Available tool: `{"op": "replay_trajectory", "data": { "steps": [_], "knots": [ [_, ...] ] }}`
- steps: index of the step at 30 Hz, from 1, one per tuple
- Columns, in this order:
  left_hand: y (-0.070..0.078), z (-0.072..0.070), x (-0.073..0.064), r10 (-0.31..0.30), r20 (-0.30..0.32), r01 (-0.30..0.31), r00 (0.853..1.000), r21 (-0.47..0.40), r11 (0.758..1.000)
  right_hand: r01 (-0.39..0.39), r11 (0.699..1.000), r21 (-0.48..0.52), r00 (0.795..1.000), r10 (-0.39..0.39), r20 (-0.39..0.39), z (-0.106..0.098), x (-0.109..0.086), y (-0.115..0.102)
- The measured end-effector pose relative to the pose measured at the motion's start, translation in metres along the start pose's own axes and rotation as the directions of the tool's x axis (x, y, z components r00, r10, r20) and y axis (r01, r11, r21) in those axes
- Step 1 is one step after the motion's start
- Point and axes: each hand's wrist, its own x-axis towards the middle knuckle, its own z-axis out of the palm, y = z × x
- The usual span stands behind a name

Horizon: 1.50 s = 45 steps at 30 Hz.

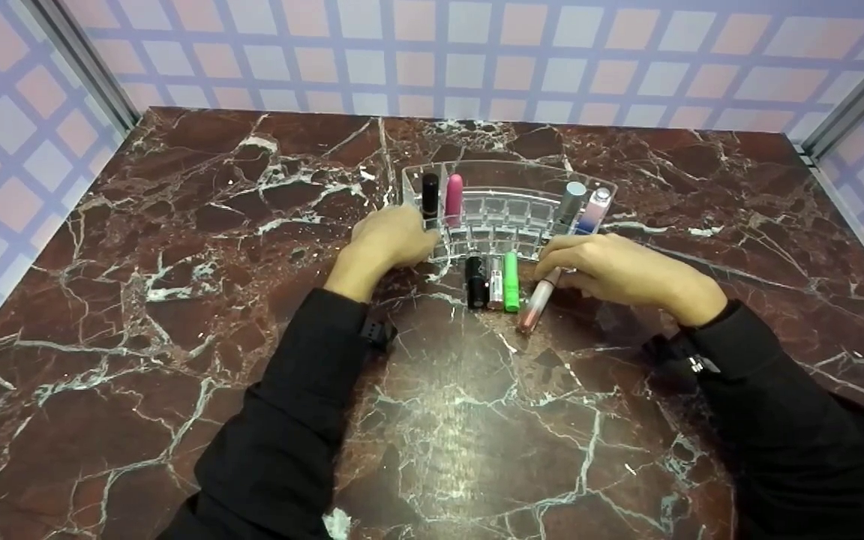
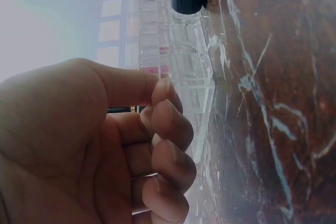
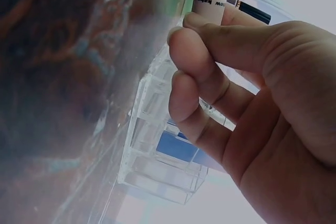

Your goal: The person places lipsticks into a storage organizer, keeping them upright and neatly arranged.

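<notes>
A clear, curved, tiered lipstick organizer stands near the table's middle. At its left end my left hand pinches the edge between thumb and curled fingers, as the left wrist view shows. With thumb and fingertips, my right hand holds a lip gloss tube, pale above and reddish below, tilted just in front of the organizer. Beside that tube lie a black lipstick, a pinkish clear tube and a bright green tube, side by side.
Upright in the organizer are a black tube and a pink one at left, a silver-grey tube and a pink-and-blue one at right. The marbled table reaches back to a checkered wall.
</notes>
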Motion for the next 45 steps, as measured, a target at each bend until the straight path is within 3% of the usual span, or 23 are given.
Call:
{"op": "replay_trajectory", "data": {
  "steps": [10, 16, 20, 25, 29, 33, 45],
  "knots": [
    [0.011, -0.003, -0.008, 0.022, -0.014, -0.021, 1.000, 0.022, 1.000, -0.019, 1.000, 0.011, 1.000, 0.019, -0.009, -0.012, 0.005, -0.004],
    [0.023, -0.005, -0.017, 0.122, -0.030, -0.122, 0.992, -0.013, 0.992, -0.024, 1.000, -0.004, 0.997, 0.024, -0.072, -0.033, 0.016, -0.009],
    [0.031, -0.005, -0.022, 0.223, -0.043, -0.225, 0.974, -0.050, 0.973, -0.069, 0.996, -0.054, 0.989, 0.061, -0.137, -0.042, 0.023, -0.011],
    [0.038, -0.003, -0.024, 0.341, -0.078, -0.347, 0.937, -0.085, 0.934, -0.141, 0.986, -0.094, 0.966, 0.116, -0.231, -0.045, 0.025, -0.012],
    [0.042, 0.001, -0.024, 0.419, -0.055, -0.422, 0.906, -0.103, 0.900, -0.160, 0.983, -0.096, 0.962, 0.133, -0.240, -0.041, 0.024, -0.010],
    [0.045, 0.002, -0.023, 0.461, -0.042, -0.463, 0.886, -0.074, 0.883, -0.163, 0.983, -0.089, 0.961, 0.137, -0.239, -0.039, 0.023, -0.009],
    [0.044, 0.005, -0.023, 0.441, -0.043, -0.443, 0.896, -0.052, 0.895, -0.128, 0.989, -0.068, 0.957, 0.105, -0.269, -0.034, 0.024, -0.007]
  ]
}}
